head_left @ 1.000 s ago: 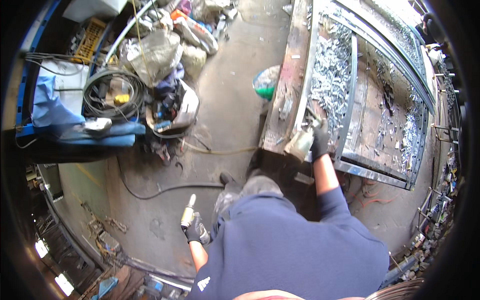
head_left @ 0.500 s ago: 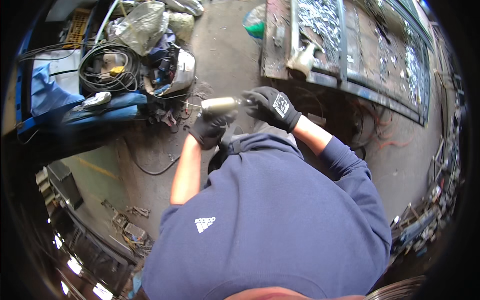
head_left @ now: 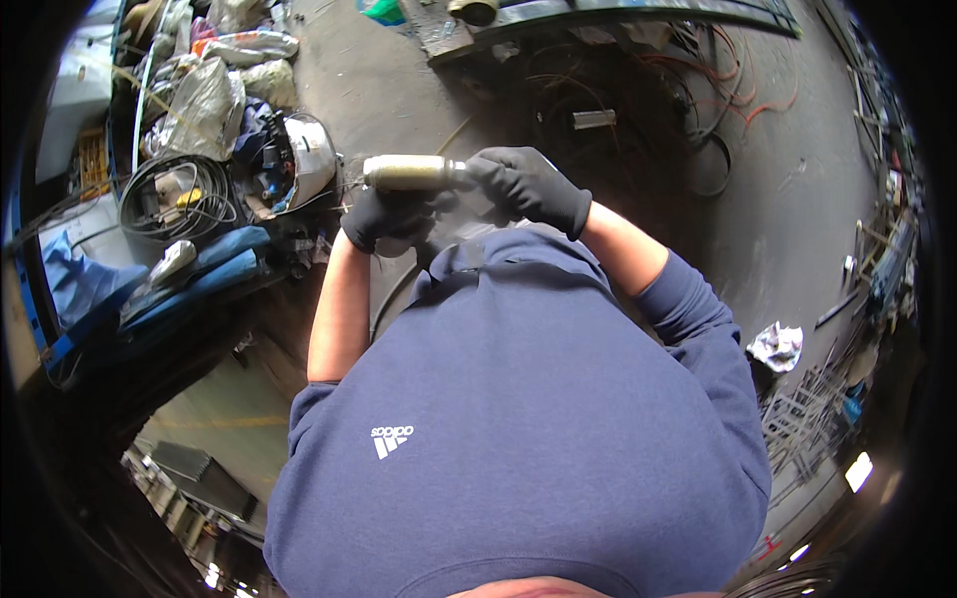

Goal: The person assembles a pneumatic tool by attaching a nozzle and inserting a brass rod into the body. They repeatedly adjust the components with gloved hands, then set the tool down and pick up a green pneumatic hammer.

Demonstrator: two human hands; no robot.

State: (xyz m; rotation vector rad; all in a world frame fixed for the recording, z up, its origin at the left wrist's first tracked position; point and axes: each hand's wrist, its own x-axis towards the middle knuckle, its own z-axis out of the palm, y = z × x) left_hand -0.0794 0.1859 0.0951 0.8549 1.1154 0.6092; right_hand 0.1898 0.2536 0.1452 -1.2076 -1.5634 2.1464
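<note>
Up at the top of the view we've got the near edge of a metal-railed workbench, standing apart from us, probably so we have floor to work on. Off to the left a coil of dark cable is looped round on itself, we reckon just to keep it from tangling, and beside it sits a pale tub with dark odds and ends crowding it, likely a catch-all. Right in front of us are our hands, both gloved in black, maybe against grime or sharp edges. Between them, up off the floor and roughly level, is the cylindrical tool. Our left hand is curled under and around its pale barrel, which looks like the bit taking the weight, while our right hand has its fingers wrapped on the narrow neck at the other end, probably to steady it; exactly how the fingertips sit, we can't tell. As for the tally, biggest first: one bench, one coil, one tub (contents too jumbled for us to count), two gloved hands, one tool, plus one little yellow piece inside the coil.
</note>
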